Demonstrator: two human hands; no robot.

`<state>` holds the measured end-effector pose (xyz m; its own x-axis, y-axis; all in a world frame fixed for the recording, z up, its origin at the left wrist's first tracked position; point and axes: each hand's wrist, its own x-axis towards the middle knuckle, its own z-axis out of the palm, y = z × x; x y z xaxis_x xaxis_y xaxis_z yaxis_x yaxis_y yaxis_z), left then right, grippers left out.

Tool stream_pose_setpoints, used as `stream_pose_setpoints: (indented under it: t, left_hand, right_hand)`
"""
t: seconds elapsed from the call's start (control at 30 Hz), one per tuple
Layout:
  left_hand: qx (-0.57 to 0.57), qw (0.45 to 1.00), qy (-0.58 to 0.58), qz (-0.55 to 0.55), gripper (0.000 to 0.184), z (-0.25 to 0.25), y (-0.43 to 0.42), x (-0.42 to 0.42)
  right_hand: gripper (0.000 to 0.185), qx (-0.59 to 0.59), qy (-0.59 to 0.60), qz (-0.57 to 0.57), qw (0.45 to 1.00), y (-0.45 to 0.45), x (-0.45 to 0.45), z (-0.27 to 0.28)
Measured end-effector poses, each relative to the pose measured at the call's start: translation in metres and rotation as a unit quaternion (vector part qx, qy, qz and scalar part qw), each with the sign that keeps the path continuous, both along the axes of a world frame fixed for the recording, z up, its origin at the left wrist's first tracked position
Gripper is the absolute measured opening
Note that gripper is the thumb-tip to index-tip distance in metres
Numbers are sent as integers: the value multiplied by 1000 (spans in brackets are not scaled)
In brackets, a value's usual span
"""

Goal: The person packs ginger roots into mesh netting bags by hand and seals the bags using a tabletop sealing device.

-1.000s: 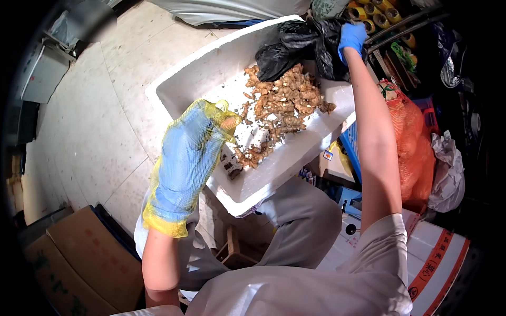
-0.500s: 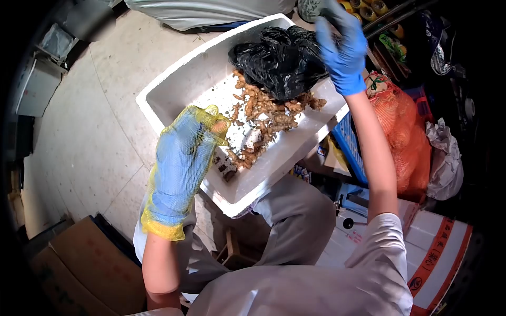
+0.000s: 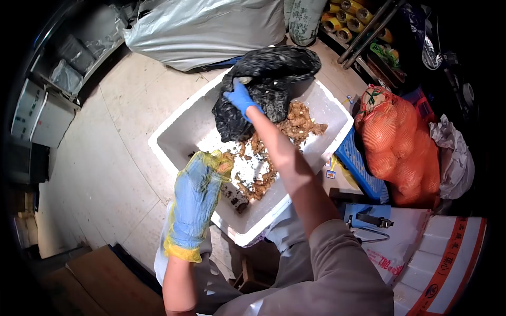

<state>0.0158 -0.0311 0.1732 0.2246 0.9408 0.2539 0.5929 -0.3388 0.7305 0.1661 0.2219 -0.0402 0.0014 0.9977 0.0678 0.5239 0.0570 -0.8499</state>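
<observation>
My left hand wears a blue glove with a yellow net bag pulled over it. Its fingers are closed around a brown piece of ginger, seen through the mesh at the left side of a white foam box. In the box lie loose ginger pieces and dark crumbs. A crumpled black plastic bag fills the far end. My right hand, in a blue glove, is closed on the bag's near side. A small pale thing shows by its fingertips, too small to name.
Right of the box stand a blue plastic crate, an orange net sack of round things and a white carton with red bands. A silver sheet covers something at the back. Brown cardboard lies lower left.
My right hand has come from the box's far right corner leftward onto the black bag, which now sits further left and is spread wider. My left hand keeps its hold beside the box.
</observation>
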Motion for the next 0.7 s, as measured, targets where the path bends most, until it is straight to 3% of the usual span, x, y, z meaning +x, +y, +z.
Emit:
stream_pose_setpoints:
  t: [0.03, 0.07, 0.1, 0.13, 0.17, 0.23, 0.27, 0.3, 0.33, 0.37, 0.4, 0.43, 0.5, 0.57, 0.63, 0.7]
  left_hand:
    - [5, 1000, 8, -5, 16, 1, 1, 0]
    - [-25, 1000, -6, 10, 17, 2, 1, 1]
    - [-57, 998, -19, 25, 17, 3, 1, 2]
    - [-24, 999, -33, 13, 18, 3, 1, 1]
    - [-28, 999, -30, 11, 18, 5, 1, 1]
    - [-78, 996, -43, 2, 20, 9, 0, 2]
    - [-67, 996, -50, 1, 20, 3, -1, 1]
    - [-73, 996, -53, 8, 20, 4, -3, 0]
    - [-74, 996, -51, 12, 20, 7, -4, -1]
    - [-74, 996, -49, 18, 20, 9, -4, -2]
    - [-59, 998, -30, 19, 19, 8, -3, -7]
    - [-64, 997, -31, 28, 19, 9, -2, -9]
    - [-147, 943, -245, 171, 20, 16, -1, -11]
    - [-99, 907, -323, 253, 22, 27, 1, -15]
    - [-47, 927, -271, 255, 20, 21, 2, -30]
    - [-72, 919, -296, 251, 21, 17, 2, -36]
  right_hand:
    - [69, -21, -82, 11, 996, -3, -18, -8]
    - [60, -150, -138, 45, 978, -2, -25, -13]
    - [54, -190, -220, 83, 953, -5, -30, -27]
    - [52, -225, -287, 110, 925, -17, -30, -27]
    - [52, -229, -284, 110, 925, -27, -29, -27]
    - [60, -123, -367, 202, 900, -43, -24, -47]
    - [68, -82, -336, 242, 907, -48, -20, -55]
    - [58, 131, -241, 245, 930, -48, -17, -108]
    - [61, 49, -270, 296, 915, -74, -16, -37]
    - [60, 124, -342, 328, 872, -106, -11, 17]
    - [59, 93, -358, 378, 849, -130, -9, 57]
    - [54, 211, -304, 420, 829, -145, 2, 64]
    - [39, 408, -303, 334, 794, -157, 19, 95]
    - [50, 401, -343, 184, 829, -128, 46, 105]
    - [75, 317, -345, 33, 883, -89, 73, 114]
    - [100, 132, -470, 18, 872, -55, 91, 94]
